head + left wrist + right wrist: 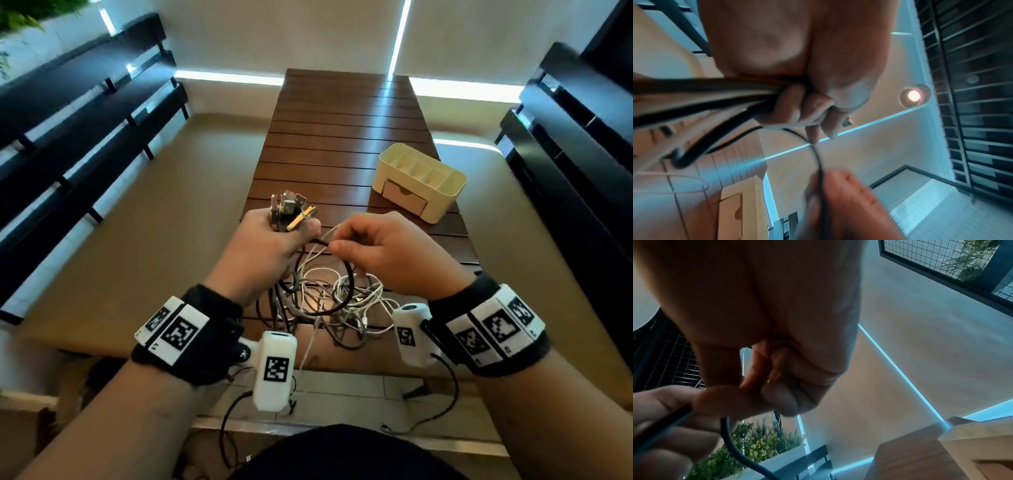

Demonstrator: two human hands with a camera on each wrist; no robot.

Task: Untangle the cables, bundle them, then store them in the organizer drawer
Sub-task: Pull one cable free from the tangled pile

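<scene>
- Slatted dark wooden table (pixel 342 144) runs away from the viewer, with dark benches at both sides and pale blinds behind.
- Left hand (pixel 263 246) is raised above the near part of the table, fingers curled in a fist round a bunch of cable ends; the plugs (pixel 293 205) stick up out of the fist.
- Cables (pixel 329 301), white, grey and black, hang from that fist into a tangled heap on the table between the two wrists.
- Right hand (pixel 383 253) is held level with the left, thumb and forefinger pinching a black cable (pixel 346 274) that loops down into the heap.
- Cream organizer (pixel 419 181) stands on the table, right of centre and beyond the hands; its top compartments show no contents from the head view, and its drawer (pixel 406 198) is closed.
</scene>
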